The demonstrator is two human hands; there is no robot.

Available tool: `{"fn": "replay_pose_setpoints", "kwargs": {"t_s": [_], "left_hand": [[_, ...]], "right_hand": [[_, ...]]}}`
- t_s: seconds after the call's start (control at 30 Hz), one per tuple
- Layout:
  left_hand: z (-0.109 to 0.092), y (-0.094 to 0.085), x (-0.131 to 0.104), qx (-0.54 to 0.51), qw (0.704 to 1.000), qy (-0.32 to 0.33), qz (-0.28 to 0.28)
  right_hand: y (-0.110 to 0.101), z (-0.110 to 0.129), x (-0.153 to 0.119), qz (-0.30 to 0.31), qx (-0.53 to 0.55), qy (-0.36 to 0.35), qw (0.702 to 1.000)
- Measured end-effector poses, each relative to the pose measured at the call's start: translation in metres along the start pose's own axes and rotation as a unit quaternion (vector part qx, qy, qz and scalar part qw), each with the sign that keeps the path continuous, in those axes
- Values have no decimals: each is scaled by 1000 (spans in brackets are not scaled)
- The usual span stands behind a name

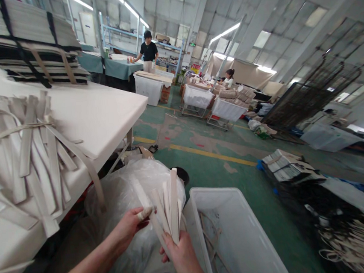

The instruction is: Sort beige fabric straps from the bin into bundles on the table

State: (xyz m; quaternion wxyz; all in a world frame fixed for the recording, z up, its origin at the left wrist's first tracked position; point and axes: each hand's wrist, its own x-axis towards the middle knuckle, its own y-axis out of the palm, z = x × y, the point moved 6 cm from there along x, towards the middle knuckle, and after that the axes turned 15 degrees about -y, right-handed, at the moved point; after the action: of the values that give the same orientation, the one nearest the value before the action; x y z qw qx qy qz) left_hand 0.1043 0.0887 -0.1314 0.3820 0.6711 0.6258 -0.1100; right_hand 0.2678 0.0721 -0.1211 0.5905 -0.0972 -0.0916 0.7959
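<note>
Several pale strips (pixel 175 206) are seen, in the head view, grasped low down by the right hand (pixel 183 252) and fanned out in front of the body, between the desk (pixel 111 102) and the bin (pixel 255 228). Their long axes are pointed up and away from that hand, nearly upright in the picture, with the free ends spread. One outer strip (pixel 157 227) is tilted further to the left than the others, so that a narrow wedge is left between it and the rest. By this slant the outer strip is brought to the left hand (pixel 140 221), which is placed at its left edge, above the right hand's grip; its upper stretch is thus nearer the left hand, while its foot is held by the right. The left fingertips appear to be laid against it, but whether it is pinched or merely touched cannot be told. Behind both hands the bag (pixel 119 185) is spread. A tied bundle (pixel 37 154) is carried by the desk, off to the left, well apart from the right hand; the bin is set just beside that hand, on its right.
</note>
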Motion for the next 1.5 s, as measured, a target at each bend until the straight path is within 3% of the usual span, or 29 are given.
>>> {"fn": "replay_pose_setpoints", "kwargs": {"t_s": [0.13, 0.2, 0.33, 0.53, 0.6, 0.73, 0.8, 0.97, 1.17, 1.33, 1.5], "left_hand": [[10, 28, -10, 38, 995, 0, 97], [5, 26, -11, 25, 996, 13, 80], [-6, -3, -8, -11, 999, 16, -33], [11, 28, -18, 45, 995, -6, 90], [6, 21, -16, 22, 998, 7, 57], [-10, -13, -11, -31, 998, 16, -49], [-8, -10, -13, -12, 999, 2, -38], [4, 27, -22, 37, 995, -1, 95], [-10, -13, -13, -53, 998, -8, -32], [5, 1, -16, -47, 998, -46, 19], [16, 11, -37, -131, 986, -99, 19]], "right_hand": [[1, 4, 8, -30, 6, -18, 999], [1, 7, 9, -15, 11, -26, 999], [4, 5, 3, 27, 1, -12, 1000], [3, 12, 6, 0, -2, -32, 999], [4, 10, 6, 18, 11, -28, 999], [5, 1, -3, 49, 8, -5, 999], [6, 2, -3, 38, 1, -8, 999], [6, 16, 9, 17, 22, -17, 999], [1, 10, -1, 51, 20, 8, 998], [4, 14, 0, 28, 36, 4, 999], [-19, 28, 17, -64, 62, -40, 995]]}}
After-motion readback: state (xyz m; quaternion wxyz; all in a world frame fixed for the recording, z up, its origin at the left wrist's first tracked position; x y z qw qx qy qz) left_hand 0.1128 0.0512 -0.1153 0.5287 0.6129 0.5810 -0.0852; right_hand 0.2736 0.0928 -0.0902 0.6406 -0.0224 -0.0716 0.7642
